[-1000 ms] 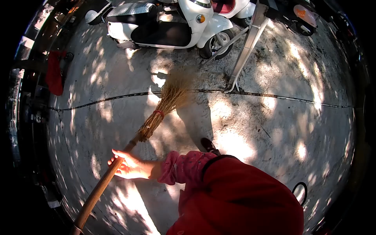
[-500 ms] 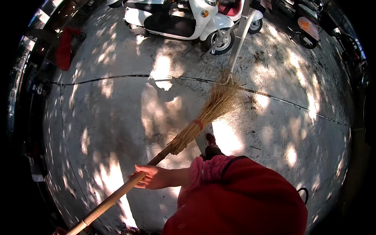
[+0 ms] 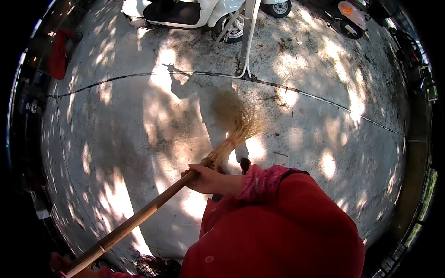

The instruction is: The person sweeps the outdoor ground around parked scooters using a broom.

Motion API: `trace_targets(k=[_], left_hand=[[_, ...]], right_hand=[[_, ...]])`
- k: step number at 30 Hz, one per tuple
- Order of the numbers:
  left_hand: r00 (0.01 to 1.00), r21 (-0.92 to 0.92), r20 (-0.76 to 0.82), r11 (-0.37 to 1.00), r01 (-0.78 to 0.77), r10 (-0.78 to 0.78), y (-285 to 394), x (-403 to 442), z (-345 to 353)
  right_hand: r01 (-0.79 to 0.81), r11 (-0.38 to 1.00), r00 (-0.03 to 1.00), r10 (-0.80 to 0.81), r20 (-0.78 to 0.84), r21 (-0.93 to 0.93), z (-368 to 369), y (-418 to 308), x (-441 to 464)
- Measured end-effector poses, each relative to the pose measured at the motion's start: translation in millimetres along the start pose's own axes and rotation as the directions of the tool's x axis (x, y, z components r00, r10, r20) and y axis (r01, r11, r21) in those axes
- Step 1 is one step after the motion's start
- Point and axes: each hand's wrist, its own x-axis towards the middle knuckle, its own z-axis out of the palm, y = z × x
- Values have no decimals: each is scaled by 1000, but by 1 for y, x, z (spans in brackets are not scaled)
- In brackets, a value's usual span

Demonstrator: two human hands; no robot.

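A straw broom with a long bamboo handle [image 3: 134, 218] slants across the view from the lower left to the middle. Near the bristles [image 3: 243, 123], my right hand [image 3: 204, 179] is wrapped around the handle. Down in the dark lower left corner, my left hand [image 3: 62, 265] grips the far end of the handle. A reddish band [image 3: 230, 141] ties the straw together. Blur softens the bristle tips, which lie over the concrete ground [image 3: 171, 120]; whether they touch it I cannot tell. A shoe [image 3: 244, 164] shows just below the bristles.
A white scooter [image 3: 204, 14] stands ahead beside a metal post [image 3: 249, 39]. Another pink-and-white scooter [image 3: 353, 14] is at the upper right. Red cloth [image 3: 58, 55] hangs at the left. Leaf litter [image 3: 150, 265] lies at the bottom, and a dark seam [image 3: 315, 97] crosses the ground.
The bristles have swung left and nearer to me. My right hand has shifted right and up in view, and my left hand now shows more. The surroundings have moved up and left.
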Motion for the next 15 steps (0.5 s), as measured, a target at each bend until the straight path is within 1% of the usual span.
trace_targets(k=[1, 2, 3, 4, 5, 7, 8, 9, 10, 11, 12, 13, 15], left_hand=[[999, -45, -20, 999, 31, -32, -23, -25, -32], [964, -162, 3, 951, 264, -268, -46, -60, -25], [902, -280, 28, 863, 420, -430, -76, -96, -16], [873, -262, -24, 846, 464, -487, -88, -132, 0], [838, -249, -78, 824, 509, -541, -94, -153, 13], [871, -273, -154, 867, 416, -467, -65, -152, -1], [902, -362, -132, 867, 341, -410, -45, -140, -21], [883, -558, -113, 764, 323, -456, -22, -122, -54], [925, -605, -1, 737, 301, -379, -10, -100, -64], [950, -542, 3, 798, 264, -312, 4, -81, -65], [975, -411, -10, 889, 200, -224, 16, -59, -52], [989, -299, -8, 945, 136, -144, 28, -38, -39], [1000, -161, 16, 987, 9, -7, 42, -7, -18]], right_hand=[[53, 995, 997, -48, -67, 84, -21, -25, -24], [209, 977, 956, -212, -206, -36, -24, -49, -49], [266, 961, 921, -278, -272, -80, -19, -71, -79], [422, 906, 853, -409, -324, -33, -33, -98, -86], [485, 874, 837, -472, -276, -23, -48, -120, -86], [420, 897, 878, -440, -191, -136, -20, -100, -100], [380, 909, 900, -406, -158, -168, -3, -75, -100], [341, 917, 922, -370, -118, -208, 10, -53, -86], [173, 979, 982, -180, -54, -107, 10, -38, -66], [-11, 1000, 1000, 11, 27, -15, 13, -26, -44], [-77, 992, 997, 79, 7, -98, 37, -4, -34], [-139, 975, 990, 138, -16, -176, 63, 19, -26], [-269, 937, 953, 292, 80, -224, 85, 38, 17]])
